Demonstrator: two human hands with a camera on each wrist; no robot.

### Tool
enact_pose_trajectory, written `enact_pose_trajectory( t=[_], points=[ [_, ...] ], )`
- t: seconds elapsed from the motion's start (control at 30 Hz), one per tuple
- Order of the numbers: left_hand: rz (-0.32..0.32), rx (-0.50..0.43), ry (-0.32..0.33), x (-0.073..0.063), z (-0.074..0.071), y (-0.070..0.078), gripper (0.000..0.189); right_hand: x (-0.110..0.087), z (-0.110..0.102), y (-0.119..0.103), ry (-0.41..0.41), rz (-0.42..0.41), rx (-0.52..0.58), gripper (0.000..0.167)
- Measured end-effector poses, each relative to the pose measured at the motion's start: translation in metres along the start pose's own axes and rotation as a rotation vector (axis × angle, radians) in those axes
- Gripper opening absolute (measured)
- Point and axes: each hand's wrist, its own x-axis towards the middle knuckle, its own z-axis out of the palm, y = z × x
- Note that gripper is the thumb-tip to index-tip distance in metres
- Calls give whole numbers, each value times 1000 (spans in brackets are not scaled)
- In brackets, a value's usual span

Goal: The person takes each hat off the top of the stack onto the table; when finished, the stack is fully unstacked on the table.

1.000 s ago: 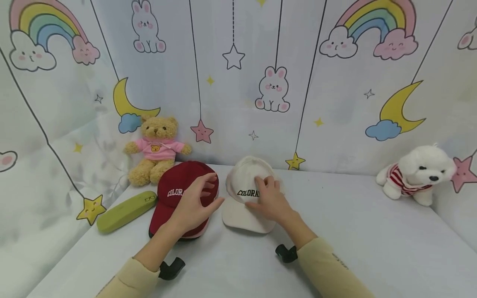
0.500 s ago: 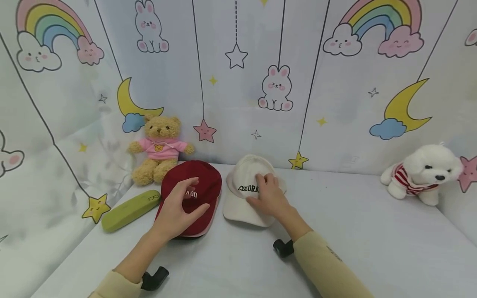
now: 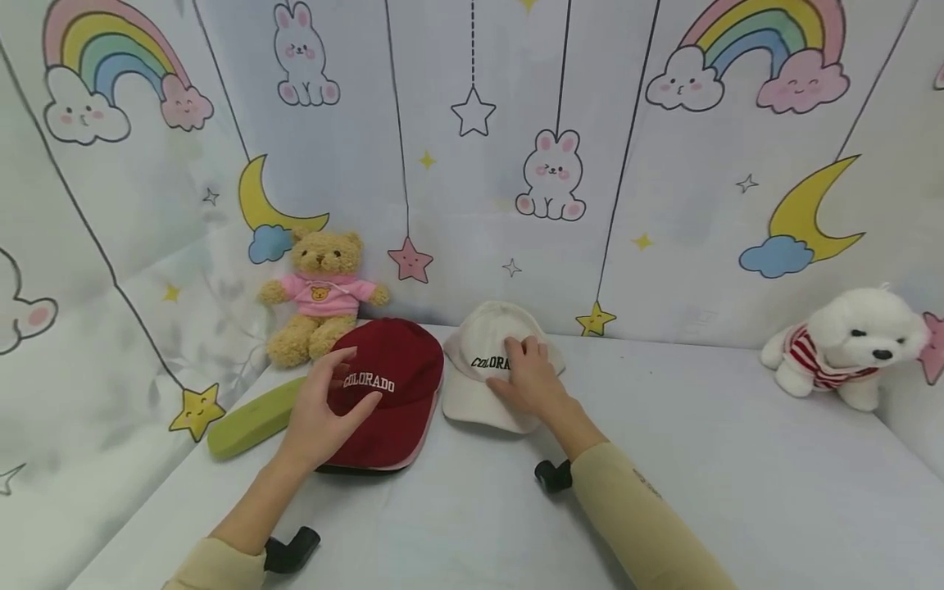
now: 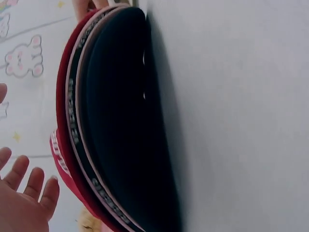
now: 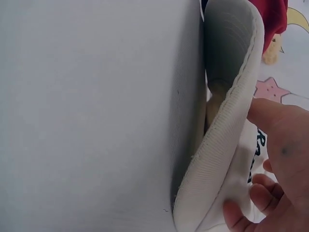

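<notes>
A red baseball cap with white COLORADO lettering lies on the white table, brim toward me. In the left wrist view its brim shows red, pink and dark layers with small lettering, above a dark underside. Beside the cap's left edge hovers my left hand, fingers spread and holding nothing. Right of the red cap is a cream baseball cap with black lettering, partly covered by my right hand. This hand rests on the cap's front with loosely bent fingers; the thumb is at the brim in the right wrist view.
A green glasses case lies left of the red cap. Behind it sits a teddy bear in a pink hoodie. A white plush dog stands far right. A patterned curtain hangs behind the table.
My left hand has moved left, off the red cap's front, and its lettering now shows fully. The cream cap has slid slightly toward the curtain with my right hand on it.
</notes>
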Motion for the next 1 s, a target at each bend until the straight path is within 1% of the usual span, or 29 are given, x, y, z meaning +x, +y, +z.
enact_pose_trajectory(
  t=[0.17, 0.37, 0.63, 0.8, 0.9, 1.0],
  points=[
    [-93, 0, 25, -1, -7, -11, 66, 8, 1, 4, -10, 28, -3, 77],
    [-140, 28, 36, -6, -13, -25, 66, 14, 2, 9, -9, 42, -2, 77],
    [-202, 75, -2, -13, -16, -39, 69, 17, 1, 16, 0, 82, 1, 75],
    [-225, 71, -35, -15, -18, -43, 69, 20, 2, 18, 14, 103, 11, 73],
    [-252, 66, -59, -16, -20, -45, 69, 20, 3, 18, 26, 120, 25, 72],
    [-279, 60, -78, -17, -22, -46, 70, 21, 4, 18, 40, 120, 29, 71]
  ],
)
